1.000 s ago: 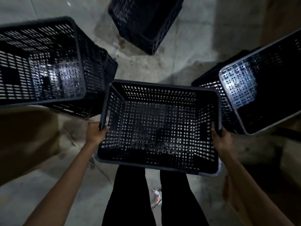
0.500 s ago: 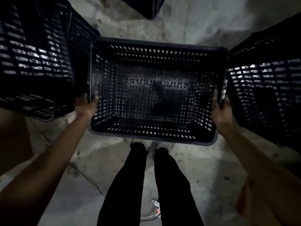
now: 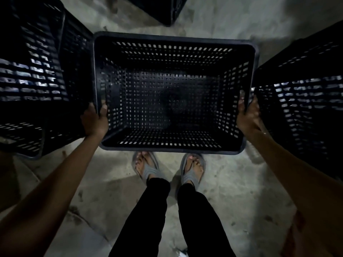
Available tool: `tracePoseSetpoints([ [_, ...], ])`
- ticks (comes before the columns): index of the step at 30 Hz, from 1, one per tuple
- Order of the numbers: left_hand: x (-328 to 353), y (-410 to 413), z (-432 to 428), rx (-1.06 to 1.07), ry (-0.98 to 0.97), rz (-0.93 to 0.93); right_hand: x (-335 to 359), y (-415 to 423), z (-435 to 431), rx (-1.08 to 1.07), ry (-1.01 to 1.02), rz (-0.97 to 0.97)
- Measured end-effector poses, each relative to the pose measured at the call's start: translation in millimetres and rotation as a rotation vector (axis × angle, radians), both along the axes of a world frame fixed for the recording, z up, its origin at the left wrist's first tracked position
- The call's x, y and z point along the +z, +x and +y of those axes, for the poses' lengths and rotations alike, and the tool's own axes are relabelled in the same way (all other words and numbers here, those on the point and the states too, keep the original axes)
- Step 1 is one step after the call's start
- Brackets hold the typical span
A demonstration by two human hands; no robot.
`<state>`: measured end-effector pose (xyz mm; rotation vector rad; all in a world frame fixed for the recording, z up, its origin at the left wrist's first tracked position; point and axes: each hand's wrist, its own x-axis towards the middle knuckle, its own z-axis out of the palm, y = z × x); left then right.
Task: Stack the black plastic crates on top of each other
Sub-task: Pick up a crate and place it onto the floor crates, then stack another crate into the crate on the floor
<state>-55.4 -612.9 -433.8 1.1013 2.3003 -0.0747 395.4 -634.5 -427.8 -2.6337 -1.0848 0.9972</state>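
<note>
Black trouser legs and grey sandals [image 3: 193,169] stand on the concrete floor [image 3: 232,182], just this side of the held crate [image 3: 174,93]. That black perforated crate, empty and mouth-up, hangs in front of the person. The left hand [image 3: 94,119] clamps its left rim with thumb inside and fingers [image 3: 89,113] wrapped outside; the right hand [image 3: 247,115] grips the right rim likewise. Left of the held crate stands a crate stack [image 3: 35,75], to its right another crate stack [image 3: 300,93], and beyond it a further crate [image 3: 159,10] on the floor. The step in hand looks like carrying. Next the crate needs squaring over one stack's open top and lowering until it seats, though I cannot tell which stack is meant.
</note>
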Motion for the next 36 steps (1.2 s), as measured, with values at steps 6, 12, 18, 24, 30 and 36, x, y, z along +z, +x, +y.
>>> tracePoseSetpoints([
  [6, 38.8, 12.8, 9.0, 0.092, -0.045, -0.129, 46.9, -6.0, 8.1, 0.110, -0.276, 0.010],
  [12, 135.7, 46.0, -5.7, 0.128, -0.139, -0.190, 151.3, -58.5, -35.8, 0.227, -0.237, 0.041],
  [18, 254.6, 82.2, -38.0, 0.017, -0.326, -0.409, 269.3, -115.6, -72.9, 0.404, -0.341, 0.194],
  [24, 391.7, 124.2, -72.5, -0.075, -0.413, -0.499, 420.4, -120.2, -84.1, 0.236, -0.202, 0.242],
  [30, 475.5, 207.9, -77.7, -0.194, -0.368, -0.634, 533.0, -48.5, -83.6, 0.101, -0.008, 0.112],
  [36, 502.5, 318.4, -39.2, -0.208, -0.334, -0.711, 568.7, 73.9, -71.1, -0.003, 0.069, 0.013],
])
